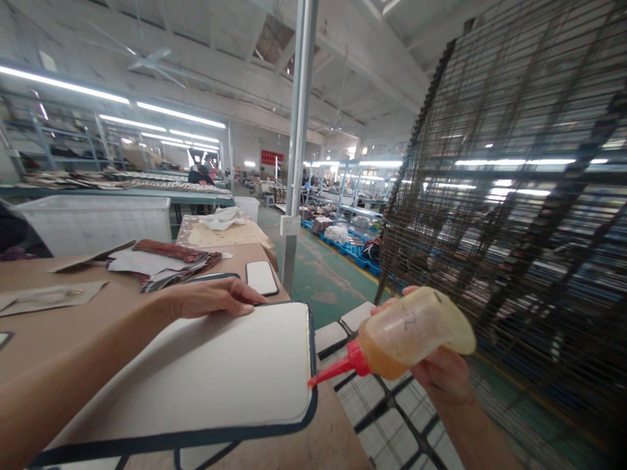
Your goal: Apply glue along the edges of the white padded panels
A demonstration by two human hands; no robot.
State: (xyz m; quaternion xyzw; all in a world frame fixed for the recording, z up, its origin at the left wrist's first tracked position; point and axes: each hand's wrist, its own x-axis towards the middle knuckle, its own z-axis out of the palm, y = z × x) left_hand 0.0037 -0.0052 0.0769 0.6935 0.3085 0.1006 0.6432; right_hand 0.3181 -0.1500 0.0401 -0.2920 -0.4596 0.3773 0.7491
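A large white panel (220,372) with rounded corners and a dark blue border lies across the table's near end. My left hand (215,299) grips its far edge, thumb on the white face and fingers over the border. In my right hand (441,372) is a translucent squeeze bottle (406,329) of amber liquid, probably glue, tilted sideways with its base up. Its red nozzle (333,372) points left, and the tip touches or nearly touches the panel's right edge, beside the dark border. A thin yellowish line runs along that edge, beyond the tip.
A small white panel (262,278) with a dark border lies beyond the large one. Scraps of material (169,261) are piled at the back left of the brown table (29,352). A metal post (296,143) rises at the table's far corner. Tall wire racks (499,176) stand at right.
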